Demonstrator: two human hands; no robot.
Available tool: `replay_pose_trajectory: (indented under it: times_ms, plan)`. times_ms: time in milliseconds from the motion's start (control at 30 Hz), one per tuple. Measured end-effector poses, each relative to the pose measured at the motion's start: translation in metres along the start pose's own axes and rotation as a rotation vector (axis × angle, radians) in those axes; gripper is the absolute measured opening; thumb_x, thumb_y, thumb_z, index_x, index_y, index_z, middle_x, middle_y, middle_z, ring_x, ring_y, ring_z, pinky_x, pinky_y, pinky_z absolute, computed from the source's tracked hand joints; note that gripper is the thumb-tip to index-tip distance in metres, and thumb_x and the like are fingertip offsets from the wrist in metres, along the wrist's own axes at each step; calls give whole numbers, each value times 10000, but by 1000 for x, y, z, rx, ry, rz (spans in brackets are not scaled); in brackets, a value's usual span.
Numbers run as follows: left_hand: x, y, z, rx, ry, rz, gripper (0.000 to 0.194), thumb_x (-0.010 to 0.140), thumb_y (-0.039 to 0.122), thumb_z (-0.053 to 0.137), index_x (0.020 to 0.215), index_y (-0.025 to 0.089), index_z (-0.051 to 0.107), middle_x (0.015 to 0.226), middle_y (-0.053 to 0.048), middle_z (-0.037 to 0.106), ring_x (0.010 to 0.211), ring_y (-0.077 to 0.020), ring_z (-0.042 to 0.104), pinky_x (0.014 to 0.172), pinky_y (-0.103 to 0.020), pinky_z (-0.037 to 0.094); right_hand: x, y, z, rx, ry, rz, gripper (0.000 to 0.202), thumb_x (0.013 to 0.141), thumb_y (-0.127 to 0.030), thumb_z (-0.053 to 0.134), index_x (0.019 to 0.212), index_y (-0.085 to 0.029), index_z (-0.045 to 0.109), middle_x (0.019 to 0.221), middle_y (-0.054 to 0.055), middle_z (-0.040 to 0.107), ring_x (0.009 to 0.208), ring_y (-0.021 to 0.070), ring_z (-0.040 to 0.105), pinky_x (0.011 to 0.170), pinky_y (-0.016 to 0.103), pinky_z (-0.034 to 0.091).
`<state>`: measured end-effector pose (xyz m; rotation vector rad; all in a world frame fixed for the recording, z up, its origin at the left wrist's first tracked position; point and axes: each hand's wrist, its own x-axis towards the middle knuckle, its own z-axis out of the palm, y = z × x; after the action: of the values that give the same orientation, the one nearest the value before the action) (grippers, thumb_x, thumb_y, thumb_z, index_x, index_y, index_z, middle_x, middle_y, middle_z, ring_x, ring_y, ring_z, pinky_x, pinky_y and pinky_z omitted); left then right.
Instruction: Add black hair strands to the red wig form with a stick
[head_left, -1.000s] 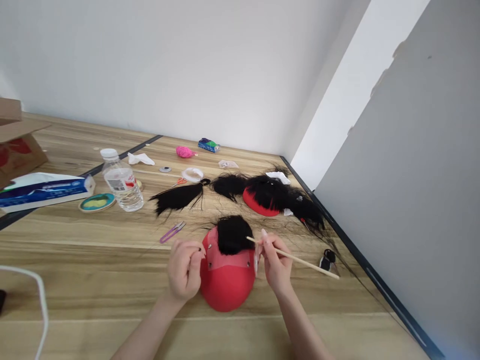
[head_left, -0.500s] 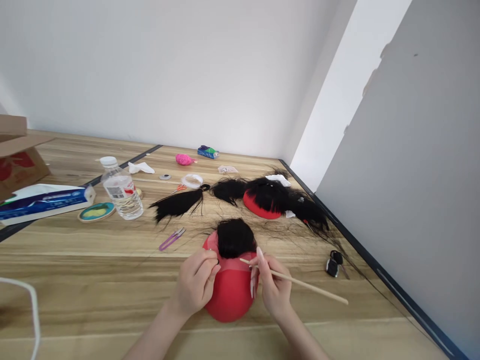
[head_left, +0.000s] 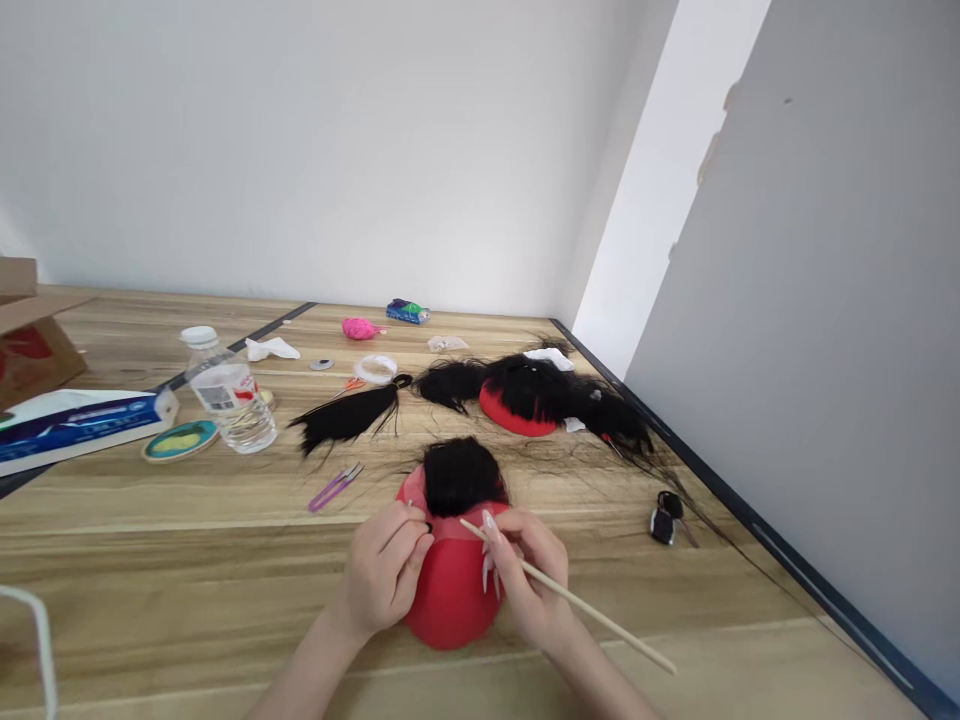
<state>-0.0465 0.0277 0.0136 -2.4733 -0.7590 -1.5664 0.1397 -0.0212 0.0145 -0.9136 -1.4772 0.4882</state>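
Note:
A red dome (head_left: 454, 595) with a paler pinkish band stands on the table in front of me, black hair (head_left: 463, 477) bunched at its far side. My left hand (head_left: 386, 565) is closed in a pinch at the dome's left edge, with a small dark bit at the fingertips that is too small to name. Between the thumb and fingers of my right hand (head_left: 529, 570) is a thin wooden stick (head_left: 600, 615). Its tip lies over the pale band near the hair, and its long end points down to the right.
Beyond the dome lie a second red dome (head_left: 517, 412) under black hair, a black hair bundle (head_left: 349, 415) and purple snips (head_left: 334, 488). A water bottle (head_left: 232, 395), tissue pack (head_left: 82, 430) and cardboard box (head_left: 37, 345) are at left. Black clips (head_left: 664, 520) lie right.
My right hand has moved slightly left and down, and the stick slants more steeply. My left hand keeps its pinch at the dome. The whole view has shifted a little.

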Motion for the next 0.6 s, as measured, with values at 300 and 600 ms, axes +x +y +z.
replay_pose_trajectory:
  times_ms: [300,600]
  plan:
    - [2,5,1,37,2,46,155,858,45,456,851,152,568,787,-66,631,748,-156,582,681,-256,491,3,-1,3,-106,-9,-77,131,911,-157,547,799,-172,614,685,2,617,628,108,558,618,221,435]
    - [0,6,0,29,-28,50,163,852,29,457,868,149,567,786,-69,630,744,-159,576,681,-265,491,4,-1,6,-132,-2,-89,152,924,-168,534,799,-164,621,711,23,648,663,116,600,653,217,460]
